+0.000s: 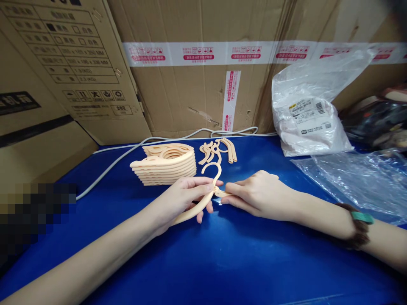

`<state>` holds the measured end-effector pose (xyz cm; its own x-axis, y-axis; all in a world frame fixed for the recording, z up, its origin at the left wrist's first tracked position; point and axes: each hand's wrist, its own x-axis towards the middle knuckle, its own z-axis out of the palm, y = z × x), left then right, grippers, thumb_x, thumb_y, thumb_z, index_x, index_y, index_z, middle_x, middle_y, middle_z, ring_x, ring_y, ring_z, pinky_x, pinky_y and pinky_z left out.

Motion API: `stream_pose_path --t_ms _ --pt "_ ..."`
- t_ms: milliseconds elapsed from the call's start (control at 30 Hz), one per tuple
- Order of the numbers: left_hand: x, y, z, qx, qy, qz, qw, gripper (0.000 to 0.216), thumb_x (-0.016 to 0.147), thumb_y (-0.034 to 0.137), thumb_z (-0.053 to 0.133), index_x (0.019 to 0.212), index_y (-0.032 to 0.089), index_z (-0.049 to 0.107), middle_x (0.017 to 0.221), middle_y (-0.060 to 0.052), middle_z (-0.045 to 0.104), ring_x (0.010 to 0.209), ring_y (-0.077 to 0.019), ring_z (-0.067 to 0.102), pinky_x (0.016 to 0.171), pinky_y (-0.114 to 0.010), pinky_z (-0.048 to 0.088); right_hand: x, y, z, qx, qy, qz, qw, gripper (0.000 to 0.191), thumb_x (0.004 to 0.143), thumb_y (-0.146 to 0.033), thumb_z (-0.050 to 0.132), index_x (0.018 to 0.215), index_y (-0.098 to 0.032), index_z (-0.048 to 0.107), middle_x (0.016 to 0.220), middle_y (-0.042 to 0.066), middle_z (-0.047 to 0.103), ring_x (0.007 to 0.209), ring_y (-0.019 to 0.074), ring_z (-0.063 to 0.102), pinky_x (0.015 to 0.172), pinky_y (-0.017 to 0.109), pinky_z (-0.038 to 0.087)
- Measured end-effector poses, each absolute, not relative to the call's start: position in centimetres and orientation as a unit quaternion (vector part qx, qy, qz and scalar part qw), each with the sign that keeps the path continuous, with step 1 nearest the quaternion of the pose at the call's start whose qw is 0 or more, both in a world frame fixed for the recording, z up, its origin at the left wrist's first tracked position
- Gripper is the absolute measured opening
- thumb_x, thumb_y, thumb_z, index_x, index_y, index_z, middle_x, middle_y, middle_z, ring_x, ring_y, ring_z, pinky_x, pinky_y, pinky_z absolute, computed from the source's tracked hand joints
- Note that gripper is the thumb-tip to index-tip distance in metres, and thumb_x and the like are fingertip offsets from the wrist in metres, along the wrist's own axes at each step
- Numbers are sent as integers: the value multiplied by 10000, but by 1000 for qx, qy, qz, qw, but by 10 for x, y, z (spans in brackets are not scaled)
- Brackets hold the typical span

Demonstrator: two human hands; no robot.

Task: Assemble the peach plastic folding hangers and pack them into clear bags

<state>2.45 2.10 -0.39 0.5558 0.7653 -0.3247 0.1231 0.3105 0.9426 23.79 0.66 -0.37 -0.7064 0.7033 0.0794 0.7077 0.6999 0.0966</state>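
Note:
A peach plastic hanger is held over the blue table, its hook pointing up. My left hand is closed round the hanger's left arm. My right hand pinches the hanger's right side just below the hook. Behind the hands lies a neat stack of the same peach hangers. A small heap of loose peach hooks lies to the right of the stack.
Large cardboard boxes wall off the back and left. A white cable runs along the table's far edge. A white plastic bag with a label sits at the back right, with clear plastic film in front of it.

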Motion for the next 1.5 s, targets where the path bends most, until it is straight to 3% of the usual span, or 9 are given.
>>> stream_pose_path --t_ms 433,633,933,1200,1367,1500 --pt "26 19 -7 569 421 221 671 336 944 292 545 1219 122 639 595 -3 647 456 -72 549 476 -154 457 231 2 2 -423 -905 -35 -3 480 1018 -451 291 781 -184 612 588 24 628 457 123 475 483 281 145" --pt "28 19 -9 574 408 237 669 326 907 301 578 1186 154 661 799 -23 641 496 -86 577 396 -169 446 230 -2 5 -447 -894 -21 -6 502 1013 -469 298 783 -186 643 593 34 646 456 113 468 484 273 147" --pt "33 14 -5 578 427 227 657 320 939 227 513 1200 87 633 772 -26 614 490 -72 560 372 -142 438 230 0 6 -459 -888 14 9 473 1005 -450 336 765 -185 647 562 17 617 460 102 443 488 261 160" --pt "28 17 -7 579 402 216 675 319 916 274 558 1181 128 659 772 -26 629 496 -78 566 384 -152 445 233 1 8 -450 -892 41 23 452 985 -422 385 690 -179 626 541 10 592 447 93 434 484 255 169" --pt "25 20 -9 578 393 204 685 316 887 322 610 1149 160 674 794 -27 651 521 -95 592 398 -168 462 239 8 3 -398 -914 27 79 395 951 -456 459 737 -174 634 627 22 643 515 116 514 522 255 249" --pt "26 19 -6 582 394 201 682 237 899 315 593 1010 128 688 723 -16 646 489 -84 570 404 -162 455 244 14 0 -326 -921 -104 186 375 918 -501 517 822 -154 621 772 62 654 711 177 565 687 306 353"
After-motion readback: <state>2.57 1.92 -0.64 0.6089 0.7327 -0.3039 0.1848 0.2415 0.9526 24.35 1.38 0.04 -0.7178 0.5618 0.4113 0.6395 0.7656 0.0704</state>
